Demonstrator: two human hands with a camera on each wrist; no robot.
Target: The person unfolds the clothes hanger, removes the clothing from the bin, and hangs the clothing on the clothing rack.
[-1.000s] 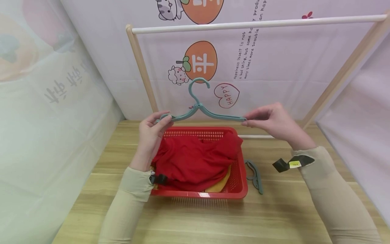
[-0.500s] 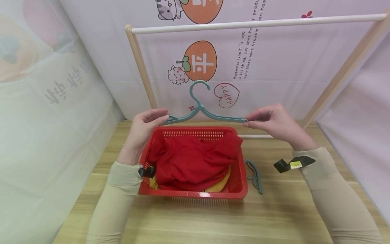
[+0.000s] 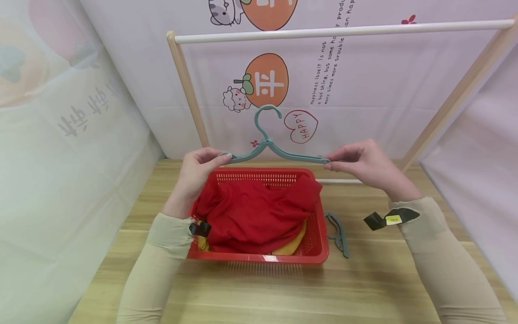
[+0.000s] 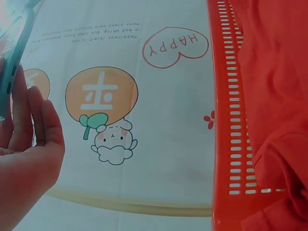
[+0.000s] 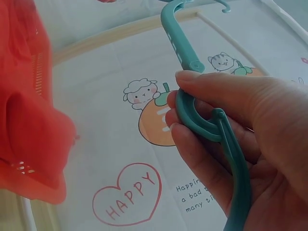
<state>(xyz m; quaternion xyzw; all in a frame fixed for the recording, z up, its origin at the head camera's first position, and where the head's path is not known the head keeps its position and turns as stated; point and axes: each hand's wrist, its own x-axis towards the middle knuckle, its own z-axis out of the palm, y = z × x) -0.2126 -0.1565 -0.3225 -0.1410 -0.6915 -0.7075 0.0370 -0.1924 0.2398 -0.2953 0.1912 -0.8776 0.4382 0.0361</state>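
Observation:
A teal plastic hanger (image 3: 299, 158) is held up level above the back of the red basket (image 3: 259, 258), its hook upward and both arms spread. My left hand (image 3: 199, 170) pinches the end of its left arm between thumb and fingers. At the other end, my right hand (image 3: 360, 163) pinches the right tip. The right wrist view shows the thumb and fingers around a curved teal part (image 5: 186, 113) of the hanger. In the left wrist view, only a piece of the hanger (image 4: 14, 57) shows beside the fingers. A red garment (image 3: 259, 216) lies heaped in the basket.
A folded teal hanger (image 3: 342, 240) lies on the wooden table (image 3: 259, 292), right of the basket. Yellow cloth (image 3: 290, 246) shows under the red garment. Behind stands a rack with a white top bar (image 3: 323, 33) and wooden posts, before a printed white backdrop.
My left hand moved left on the hanger, then slightly back right, and pinches the arm's end again. The hanger has shifted slightly right. My right hand has barely moved.

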